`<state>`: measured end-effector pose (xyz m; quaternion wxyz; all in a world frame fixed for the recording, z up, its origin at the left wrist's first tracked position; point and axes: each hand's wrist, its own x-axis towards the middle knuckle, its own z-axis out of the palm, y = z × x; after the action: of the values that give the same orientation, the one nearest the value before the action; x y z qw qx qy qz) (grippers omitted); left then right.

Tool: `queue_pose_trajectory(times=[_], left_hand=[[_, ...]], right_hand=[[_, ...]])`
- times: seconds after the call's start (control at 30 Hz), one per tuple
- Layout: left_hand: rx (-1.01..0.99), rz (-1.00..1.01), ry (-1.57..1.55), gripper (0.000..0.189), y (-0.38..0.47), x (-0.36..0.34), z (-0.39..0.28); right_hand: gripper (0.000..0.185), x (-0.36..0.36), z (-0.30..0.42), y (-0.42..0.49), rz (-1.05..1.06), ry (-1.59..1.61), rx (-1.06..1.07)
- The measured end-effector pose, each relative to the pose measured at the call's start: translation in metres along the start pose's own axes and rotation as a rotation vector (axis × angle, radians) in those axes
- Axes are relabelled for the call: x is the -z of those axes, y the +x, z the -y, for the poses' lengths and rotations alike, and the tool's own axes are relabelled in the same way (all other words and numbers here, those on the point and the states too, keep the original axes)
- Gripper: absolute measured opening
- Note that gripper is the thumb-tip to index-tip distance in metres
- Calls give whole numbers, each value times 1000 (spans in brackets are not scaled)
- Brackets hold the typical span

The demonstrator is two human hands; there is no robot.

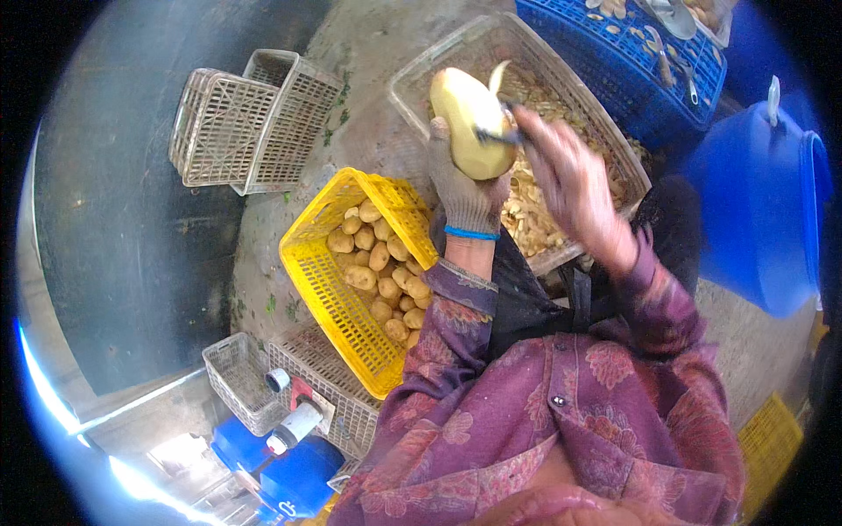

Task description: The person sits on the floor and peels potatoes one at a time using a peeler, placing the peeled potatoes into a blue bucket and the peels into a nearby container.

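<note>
A large, pale, mostly peeled potato (464, 105) is held up in my left hand (467, 184), which wears a grey knit glove with a blue cuff. My bare right hand (569, 171), blurred, grips a dark-headed peeler (503, 136) against the potato's right side. A curl of peel (498, 75) sticks up near the blade. Below both hands is a whitish plastic crate (589, 85) holding many peelings (533, 220). Several unpeeled potatoes (378, 256) fill a yellow crate (348, 322) beside my left forearm.
An upturned blue crate (585, 66) at the upper right carries a knife (661, 58), other tools and scraps. A blue plastic barrel (756, 204) lies at the right. Whitish crates (227, 125) stand at the upper left, and more crates (240, 381) and blue containers (299, 480) at the lower left.
</note>
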<state>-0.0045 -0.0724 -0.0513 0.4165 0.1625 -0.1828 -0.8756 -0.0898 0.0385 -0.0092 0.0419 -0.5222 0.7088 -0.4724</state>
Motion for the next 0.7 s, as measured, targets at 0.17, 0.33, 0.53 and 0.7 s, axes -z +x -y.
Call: queue_pose_trajectory(times=[0.17, 0.33, 0.53, 0.7], left_hand=[[80, 2, -206, 61, 11, -8, -9], [64, 5, -129, 63, -5, -11, -7], [-35, -44, -43, 58, 3, 2, -7], [-19, -124, -206, 53, 0, -7, -8]], right_hand=[[40, -9, -31, -84, 29, 71, -49], [33, 23, -1, 37, -22, 108, 78], [38, 3, -3, -19, 47, 76, -7], [38, 8, -18, -55, -55, 171, -92]])
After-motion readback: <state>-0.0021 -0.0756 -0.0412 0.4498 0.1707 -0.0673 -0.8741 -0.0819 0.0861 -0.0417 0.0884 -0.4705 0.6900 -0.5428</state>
